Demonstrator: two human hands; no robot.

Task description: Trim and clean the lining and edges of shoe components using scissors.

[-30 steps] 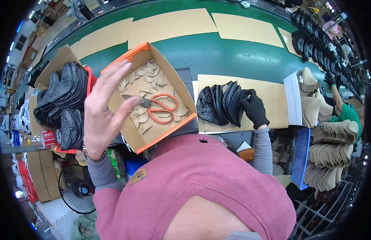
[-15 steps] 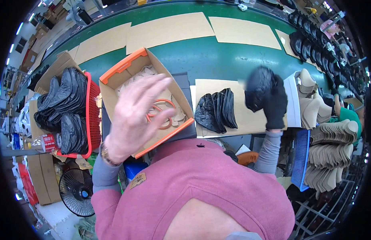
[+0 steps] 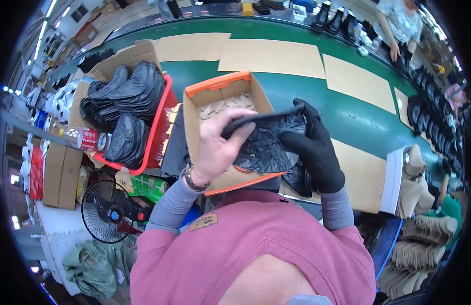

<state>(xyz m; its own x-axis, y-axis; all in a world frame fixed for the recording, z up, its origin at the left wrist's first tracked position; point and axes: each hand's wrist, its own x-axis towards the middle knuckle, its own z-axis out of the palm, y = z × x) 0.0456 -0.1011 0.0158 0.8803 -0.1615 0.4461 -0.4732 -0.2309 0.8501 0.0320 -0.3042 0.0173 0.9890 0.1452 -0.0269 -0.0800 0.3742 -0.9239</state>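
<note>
The pink shirt [image 3: 268, 229] bears a tan patch [image 3: 204, 221] with dark lettering, just this side of the orange-edged box [image 3: 243, 180]. Over the box's right part, a crumpled black piece [image 3: 266, 150] spans both hands. The bare left hand [image 3: 221, 145] has thumb and fingers clamped on its left edge; the black-gloved right hand [image 3: 314, 150] touches its right end, thumb and fingers apart, though whether they press on it I cannot tell. Pale scraps [image 3: 225, 105] lie inside the box.

Left of the box are a fan [image 3: 107, 211], a cream tag [image 3: 124, 181] with handwriting, a bottle [image 3: 86, 138] with a red, white-printed label, and a red basket [image 3: 162, 137] beside stacked black pieces [image 3: 126, 91]. Right of it stands a white box [image 3: 394, 175] near tan forms [image 3: 416, 190].

Beyond the box, the glossy green table [image 3: 291, 91] carries cardboard sheets [image 3: 271, 57]; farther off are black shoes [image 3: 335, 20], a co-worker [image 3: 400, 23] and, far left, strip lights [image 3: 39, 38].
</note>
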